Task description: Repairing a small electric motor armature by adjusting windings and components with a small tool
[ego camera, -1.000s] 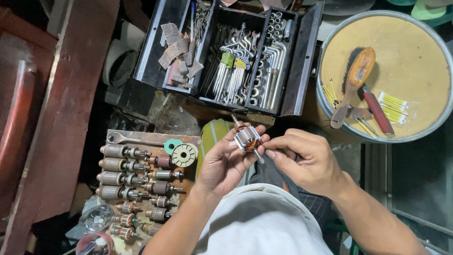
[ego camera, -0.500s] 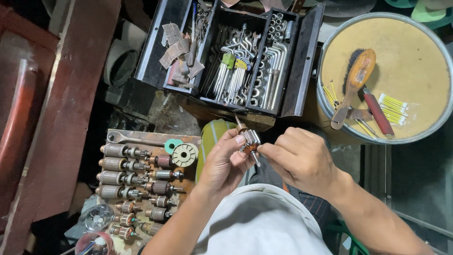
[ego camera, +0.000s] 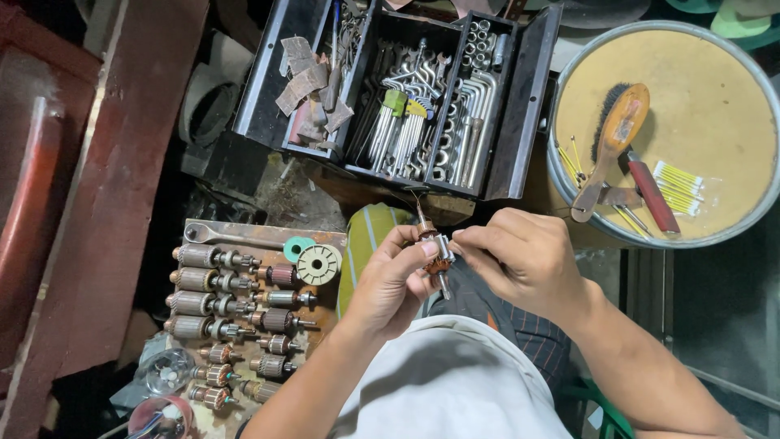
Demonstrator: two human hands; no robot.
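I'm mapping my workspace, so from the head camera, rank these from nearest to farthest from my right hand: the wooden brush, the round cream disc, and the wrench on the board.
From the right hand:
1. Wooden brush, up and to the right on the round tray.
2. Round cream disc, across on the left, at the board's top corner.
3. Wrench, farther left along the board's top edge.

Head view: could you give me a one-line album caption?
Both hands, left hand and right hand, hold a small armature above a board of armatures, beside an open toolbox.

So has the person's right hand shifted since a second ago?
Yes. The right hand has closed in leftward onto the small copper-wound motor armature, judged against the open black metal toolbox above.
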